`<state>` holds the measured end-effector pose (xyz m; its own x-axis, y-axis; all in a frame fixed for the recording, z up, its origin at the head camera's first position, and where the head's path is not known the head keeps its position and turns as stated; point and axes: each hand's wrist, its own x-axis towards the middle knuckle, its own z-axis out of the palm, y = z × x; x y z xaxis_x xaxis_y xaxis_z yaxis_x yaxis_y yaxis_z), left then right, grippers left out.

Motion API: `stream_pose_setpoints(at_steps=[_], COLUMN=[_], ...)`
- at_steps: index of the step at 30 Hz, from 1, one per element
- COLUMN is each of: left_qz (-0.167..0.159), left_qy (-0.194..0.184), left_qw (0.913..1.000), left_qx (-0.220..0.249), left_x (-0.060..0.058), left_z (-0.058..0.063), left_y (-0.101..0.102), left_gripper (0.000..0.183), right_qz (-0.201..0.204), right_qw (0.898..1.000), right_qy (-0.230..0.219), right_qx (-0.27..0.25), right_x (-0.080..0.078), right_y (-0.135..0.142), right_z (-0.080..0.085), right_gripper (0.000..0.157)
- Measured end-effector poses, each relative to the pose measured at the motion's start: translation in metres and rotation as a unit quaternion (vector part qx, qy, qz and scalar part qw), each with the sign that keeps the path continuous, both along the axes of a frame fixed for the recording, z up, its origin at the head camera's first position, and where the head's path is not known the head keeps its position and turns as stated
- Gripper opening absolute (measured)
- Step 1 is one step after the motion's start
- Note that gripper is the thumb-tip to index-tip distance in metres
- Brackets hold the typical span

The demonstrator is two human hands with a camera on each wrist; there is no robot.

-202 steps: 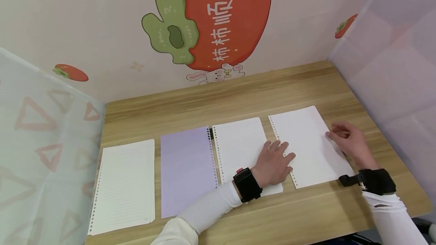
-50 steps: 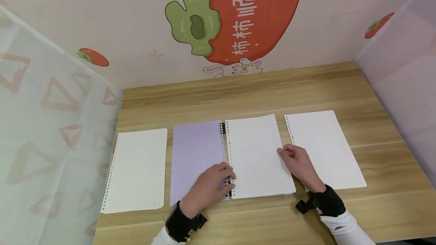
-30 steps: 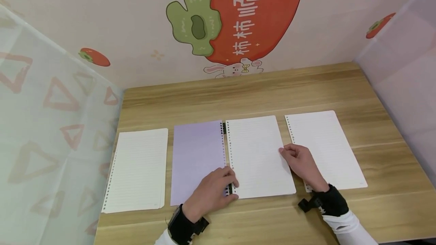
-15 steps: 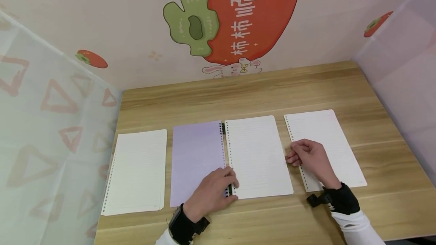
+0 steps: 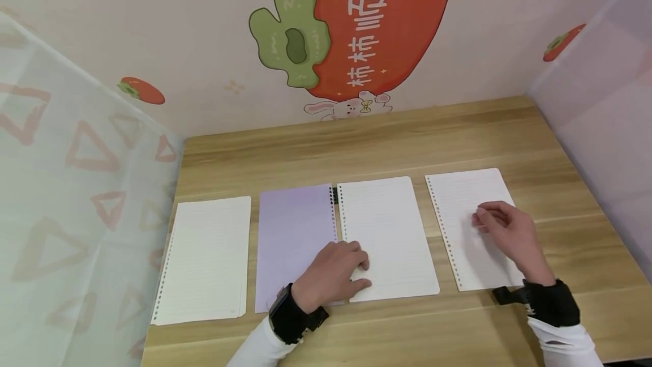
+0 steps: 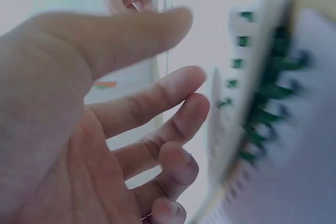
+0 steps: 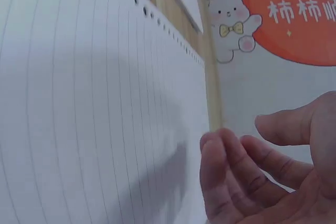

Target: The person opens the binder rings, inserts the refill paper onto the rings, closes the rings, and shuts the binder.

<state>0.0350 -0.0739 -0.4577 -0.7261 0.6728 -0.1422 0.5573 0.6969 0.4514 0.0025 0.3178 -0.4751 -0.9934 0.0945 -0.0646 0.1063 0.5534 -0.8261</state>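
Note:
An opened loose-leaf notebook lies mid-table, its purple cover [image 5: 292,231] on the left and lined white pages [image 5: 392,237] on the right. Between them runs a dark ring binding [image 5: 335,195], whose rings [image 6: 265,114] look green in the left wrist view. My left hand [image 5: 333,273] hovers by the lower binding, partly hiding it, fingers loosely bent and thumb apart. Over a separate punched, lined sheet [image 5: 458,203] is my right hand [image 5: 511,237], casting a shadow on it. Its thumb stands apart from the relaxed fingers [image 7: 252,171], with nothing held.
A stack of lined white sheets [image 5: 204,259] with holes down its left side lies at the far left. The wooden table [image 5: 356,140] meets a printed back wall [image 5: 204,44] and side panels left and right.
My right hand let go of the right edge of the notebook's pages and moved right, over the separate sheet. My left hand shifted slightly up and right from the binding.

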Motion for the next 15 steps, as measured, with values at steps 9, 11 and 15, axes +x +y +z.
stream_pose_setpoints(at_steps=[9, 11, 15], left_qz=[-0.084, -0.113, -0.142], left_qy=[0.068, 0.101, 0.160], left_qw=[0.9932, 0.9862, 0.9711], left_qx=[-0.043, -0.067, -0.106], left_x=[-0.020, -0.019, -0.017], left_z=[0.001, -0.003, -0.012], left_y=[0.075, 0.095, 0.126], left_gripper=[0.042, 0.048, 0.054], right_qz=[-0.015, -0.020, -0.028], right_qw=[0.986, 0.983, 0.979], right_qy=[-0.027, -0.042, -0.046], right_qx=[0.165, 0.179, 0.197], right_x=[0.010, 0.013, 0.018], right_y=[0.037, 0.040, 0.044], right_z=[0.005, 0.004, 0.004], right_gripper=[0.053, 0.056, 0.057])
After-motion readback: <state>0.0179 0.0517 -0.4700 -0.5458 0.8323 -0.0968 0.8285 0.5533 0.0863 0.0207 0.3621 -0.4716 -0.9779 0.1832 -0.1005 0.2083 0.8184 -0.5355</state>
